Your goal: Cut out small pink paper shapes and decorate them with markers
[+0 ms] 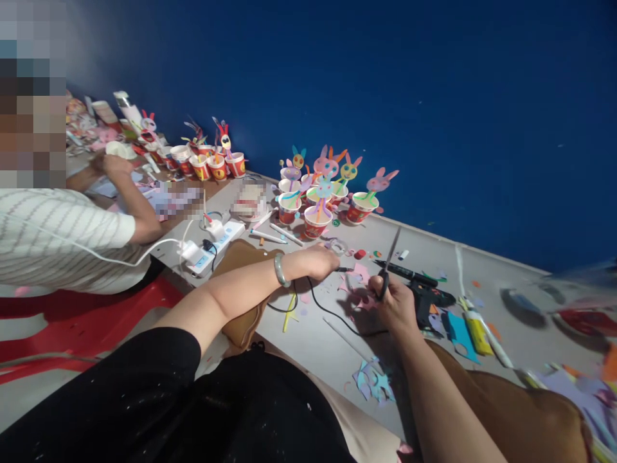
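My right hand [396,302] is closed around the handles of dark-handled scissors [394,251], whose blades point up and away from me. My left hand [322,260], below a bangle on the wrist, is low over the table with its fingers together. A thin dark thing [345,269] shows at its fingertips; whether it is gripped is unclear. Pink paper scraps [359,273] lie between the hands. Just beyond my right hand are a black marker [412,273] and a black glue gun [429,299] with a cable.
Paper cups with rabbit figures [318,222] stand along the blue wall. A power strip [216,247] lies left of my arm, near a co-worker's hands [118,164]. Blue paper cutouts [373,381] lie in front; a yellow tube [478,331] and coloured sheets lie right.
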### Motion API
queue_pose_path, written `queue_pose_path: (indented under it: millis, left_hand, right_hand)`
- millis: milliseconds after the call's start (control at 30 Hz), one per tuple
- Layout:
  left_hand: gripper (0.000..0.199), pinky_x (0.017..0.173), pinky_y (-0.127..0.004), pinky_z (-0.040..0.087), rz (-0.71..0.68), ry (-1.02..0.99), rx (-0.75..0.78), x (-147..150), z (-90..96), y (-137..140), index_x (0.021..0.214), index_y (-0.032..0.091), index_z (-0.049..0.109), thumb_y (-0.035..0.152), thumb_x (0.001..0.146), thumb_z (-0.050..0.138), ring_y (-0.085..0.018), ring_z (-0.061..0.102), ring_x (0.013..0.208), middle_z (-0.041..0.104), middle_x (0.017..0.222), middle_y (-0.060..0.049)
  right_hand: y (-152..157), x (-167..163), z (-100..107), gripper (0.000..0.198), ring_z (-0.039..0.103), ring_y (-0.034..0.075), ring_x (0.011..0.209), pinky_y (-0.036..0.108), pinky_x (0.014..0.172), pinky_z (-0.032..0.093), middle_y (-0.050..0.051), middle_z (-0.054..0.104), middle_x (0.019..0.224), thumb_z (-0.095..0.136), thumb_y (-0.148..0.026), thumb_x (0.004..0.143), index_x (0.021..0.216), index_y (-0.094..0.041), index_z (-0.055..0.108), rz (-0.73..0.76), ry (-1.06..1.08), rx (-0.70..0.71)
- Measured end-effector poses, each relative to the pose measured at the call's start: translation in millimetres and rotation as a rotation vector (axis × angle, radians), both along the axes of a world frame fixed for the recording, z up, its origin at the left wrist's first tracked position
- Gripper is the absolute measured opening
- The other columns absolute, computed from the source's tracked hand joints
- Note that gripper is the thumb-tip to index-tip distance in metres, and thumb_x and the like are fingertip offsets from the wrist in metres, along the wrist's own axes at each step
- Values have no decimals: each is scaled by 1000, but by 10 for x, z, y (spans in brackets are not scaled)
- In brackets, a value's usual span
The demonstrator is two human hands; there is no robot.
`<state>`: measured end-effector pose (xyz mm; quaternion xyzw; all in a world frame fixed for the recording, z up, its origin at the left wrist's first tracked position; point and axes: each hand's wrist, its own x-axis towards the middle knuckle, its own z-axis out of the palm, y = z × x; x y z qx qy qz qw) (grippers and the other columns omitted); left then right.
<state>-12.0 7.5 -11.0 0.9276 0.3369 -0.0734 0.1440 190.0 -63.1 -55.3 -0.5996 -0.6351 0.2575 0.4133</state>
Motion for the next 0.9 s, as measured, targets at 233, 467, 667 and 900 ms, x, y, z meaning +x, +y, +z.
queue_pose_path:
  millis: [233,467,667,900]
  left_hand:
    - [22,79,-34,37,-29,-40,44,8,-155,-9,75,12,70,-2,68,54,-20,60,77,70,82,-12]
    - [5,66,-30,37,-17,-121,-136,-13,-51,10,67,15,64,11,66,66,-15,53,64,63,66,-3]
    - [17,68,-26,44,176,-811,-757,130,-19,-49,78,13,63,26,73,73,-11,58,68,64,71,-1]
    - [38,65,-25,44,317,-1165,-867,273,-47,-160,74,11,61,35,58,86,-8,54,63,61,67,2]
  right_hand:
    - [-34,-13,17,40,47,14,54,27,52,37,-1,50,54,54,-54,82,59,-21,52,13,1,-17]
    - [-40,-41,45,41,46,15,53,27,50,36,-1,49,53,56,-54,80,57,-21,50,-2,58,-59]
    - [-95,-43,69,41,48,14,58,27,56,40,0,52,59,59,-52,84,60,-20,56,-11,305,-9]
    - [-176,-50,182,30,49,14,58,27,56,43,-1,55,61,69,-48,77,69,-20,64,-85,387,12]
